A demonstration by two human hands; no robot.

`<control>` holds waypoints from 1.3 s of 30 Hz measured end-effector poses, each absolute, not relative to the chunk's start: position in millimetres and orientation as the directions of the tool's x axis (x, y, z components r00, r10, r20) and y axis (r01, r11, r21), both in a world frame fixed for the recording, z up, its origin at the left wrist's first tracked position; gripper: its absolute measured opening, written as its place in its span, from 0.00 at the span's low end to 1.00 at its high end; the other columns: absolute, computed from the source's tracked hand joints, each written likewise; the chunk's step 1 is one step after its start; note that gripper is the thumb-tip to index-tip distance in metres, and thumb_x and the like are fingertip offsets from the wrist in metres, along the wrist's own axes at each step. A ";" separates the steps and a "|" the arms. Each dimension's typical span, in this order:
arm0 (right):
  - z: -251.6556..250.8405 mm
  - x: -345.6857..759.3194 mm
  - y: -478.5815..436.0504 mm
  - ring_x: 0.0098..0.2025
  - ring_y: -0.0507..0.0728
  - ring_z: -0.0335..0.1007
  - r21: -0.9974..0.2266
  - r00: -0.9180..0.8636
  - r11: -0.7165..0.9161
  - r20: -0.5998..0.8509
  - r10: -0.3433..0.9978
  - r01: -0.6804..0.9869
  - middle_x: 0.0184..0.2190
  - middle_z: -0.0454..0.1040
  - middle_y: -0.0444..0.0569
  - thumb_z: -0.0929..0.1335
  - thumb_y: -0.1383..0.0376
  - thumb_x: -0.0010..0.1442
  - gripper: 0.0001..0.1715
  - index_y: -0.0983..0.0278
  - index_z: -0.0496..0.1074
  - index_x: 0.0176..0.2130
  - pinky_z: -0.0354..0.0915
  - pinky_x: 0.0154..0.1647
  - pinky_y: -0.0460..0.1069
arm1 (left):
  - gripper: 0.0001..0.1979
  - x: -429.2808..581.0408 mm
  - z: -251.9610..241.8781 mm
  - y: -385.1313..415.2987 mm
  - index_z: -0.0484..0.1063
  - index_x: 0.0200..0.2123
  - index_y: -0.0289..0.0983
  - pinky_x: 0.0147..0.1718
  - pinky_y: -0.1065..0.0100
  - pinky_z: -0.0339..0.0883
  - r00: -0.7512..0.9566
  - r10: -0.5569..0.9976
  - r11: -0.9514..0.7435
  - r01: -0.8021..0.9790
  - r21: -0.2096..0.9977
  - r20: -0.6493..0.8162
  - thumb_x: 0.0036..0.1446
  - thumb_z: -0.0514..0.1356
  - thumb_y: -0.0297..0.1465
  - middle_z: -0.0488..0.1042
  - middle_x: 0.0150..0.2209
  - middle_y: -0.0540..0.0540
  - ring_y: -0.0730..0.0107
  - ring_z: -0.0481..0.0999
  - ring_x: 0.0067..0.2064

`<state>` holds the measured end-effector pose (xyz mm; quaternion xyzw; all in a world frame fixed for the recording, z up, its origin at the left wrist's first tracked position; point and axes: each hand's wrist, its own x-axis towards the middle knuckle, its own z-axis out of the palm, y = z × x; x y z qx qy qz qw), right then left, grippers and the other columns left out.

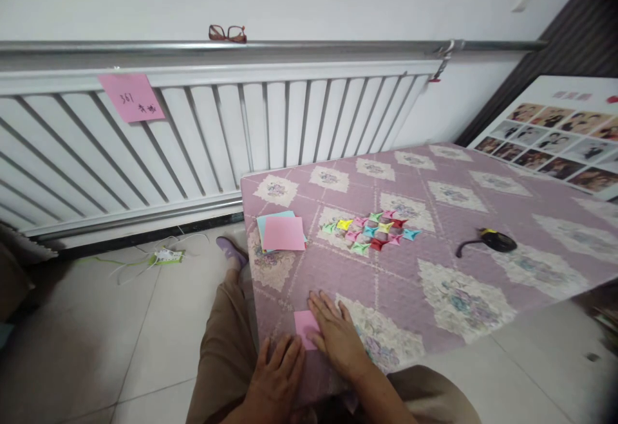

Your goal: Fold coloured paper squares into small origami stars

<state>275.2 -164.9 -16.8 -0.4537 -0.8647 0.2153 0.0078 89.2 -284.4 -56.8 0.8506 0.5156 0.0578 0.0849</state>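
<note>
Head view: we have a pink paper square (pixel 304 329) flat at the lower centre of the frame, partly covered, so we cannot tell whether it bears a crease. We judge our paper folding to be midway: small folded pieces (pixel 371 231) sit grouped near the centre as finished work, while a stack of flat sheets (pixel 284 233), left of them, seems yet to be folded. Our right hand (pixel 338 337) rests palm down over the sheet's right side, fingers extended and slightly apart, gripping nothing. Our left hand (pixel 279 372) lies at its lower-left edge, fingers loosely bent and side by side, the thumb hidden. Patterned cloth covers the table (pixel 396 282) beneath.
</note>
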 end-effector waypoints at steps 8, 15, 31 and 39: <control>-0.5 273.8 -149.7 0.45 0.60 0.67 -0.407 -0.508 0.455 -0.026 0.861 0.792 0.42 0.73 0.52 0.67 0.66 0.55 0.14 0.61 0.74 0.43 0.60 0.49 0.52 | 0.49 88.0 -49.0 -285.8 0.41 0.67 0.37 0.61 0.45 0.40 0.431 0.900 -0.391 0.864 0.319 -0.063 0.51 0.54 0.58 0.48 0.67 0.40 0.46 0.49 0.65; 7.0 264.1 -148.0 0.35 0.55 0.67 -0.401 -0.427 0.366 -0.072 0.902 0.840 0.30 0.72 0.47 0.68 0.69 0.52 0.04 0.62 0.70 0.26 0.60 0.36 0.47 | 0.34 80.0 -45.2 -276.4 0.56 0.62 0.43 0.59 0.46 0.45 0.349 0.937 -0.330 0.885 0.327 0.001 0.56 0.56 0.49 0.53 0.65 0.42 0.48 0.52 0.64; 2.2 274.8 -202.2 0.37 0.58 0.70 -0.319 -0.258 0.219 -0.087 0.962 0.922 0.33 0.74 0.49 0.65 0.62 0.60 0.07 0.61 0.72 0.33 0.61 0.39 0.50 | 0.26 100.8 -9.9 -240.0 0.66 0.54 0.44 0.53 0.53 0.51 0.050 0.998 -0.028 0.851 0.524 -0.027 0.50 0.61 0.38 0.67 0.52 0.44 0.54 0.63 0.52; 1.3 263.6 -192.9 0.60 0.64 0.57 -0.380 -0.328 0.270 -0.095 0.940 0.885 0.57 0.64 0.51 0.69 0.63 0.52 0.25 0.57 0.70 0.51 0.54 0.55 0.58 | 0.23 101.9 -9.3 -235.8 0.67 0.52 0.46 0.54 0.55 0.49 0.076 0.995 -0.034 0.863 0.503 -0.062 0.51 0.60 0.37 0.65 0.53 0.45 0.55 0.61 0.54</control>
